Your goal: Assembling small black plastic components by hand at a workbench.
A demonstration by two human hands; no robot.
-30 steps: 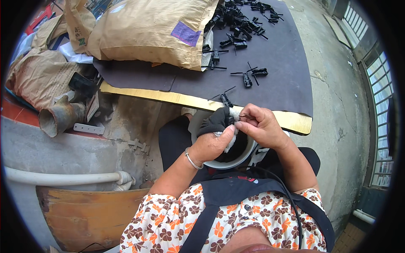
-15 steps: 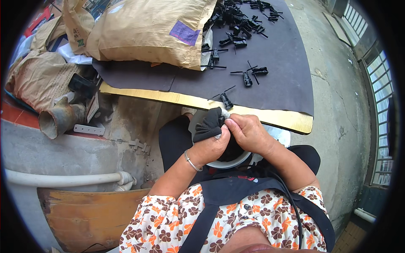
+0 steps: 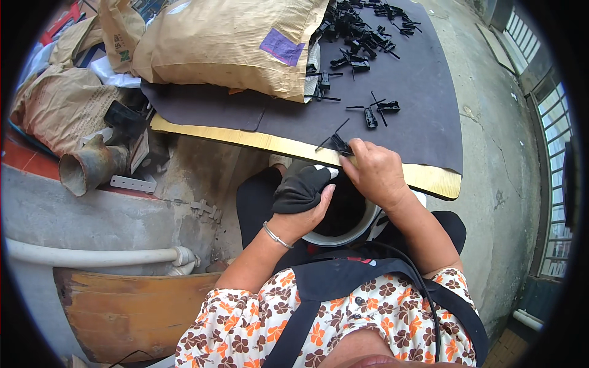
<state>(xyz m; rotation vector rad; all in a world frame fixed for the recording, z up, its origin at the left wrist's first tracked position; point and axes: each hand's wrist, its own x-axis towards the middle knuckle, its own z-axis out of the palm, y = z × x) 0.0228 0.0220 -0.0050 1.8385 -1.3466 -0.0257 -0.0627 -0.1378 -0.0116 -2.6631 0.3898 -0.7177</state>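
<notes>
My left hand (image 3: 300, 202) is over the bucket's left side. Dark cloth like a glove (image 3: 297, 189) covers its curled fingers, with a white tip at one finger; the thumb is bare. Whatever those fingers may hold is hidden. My right hand (image 3: 379, 170) reaches to the table's near edge, its thumb and fingertips closed on a small black plastic part (image 3: 339, 143) with thin prongs. Below both hands, between my knees, stands a light-coloured bucket (image 3: 372, 216) with a dark inside.
On the dark-covered table (image 3: 423, 110) lie a heap of similar black parts (image 3: 356, 37) and several loose ones. A large brown paper sack (image 3: 227, 49) rests at the back left. A rusty pipe piece (image 3: 92, 165) and a white pipe (image 3: 92, 259) are on the left.
The hands were together at the tip of the dark cloth and have parted. My right hand has moved up and right to the black part on the table edge; the left has turned slightly.
</notes>
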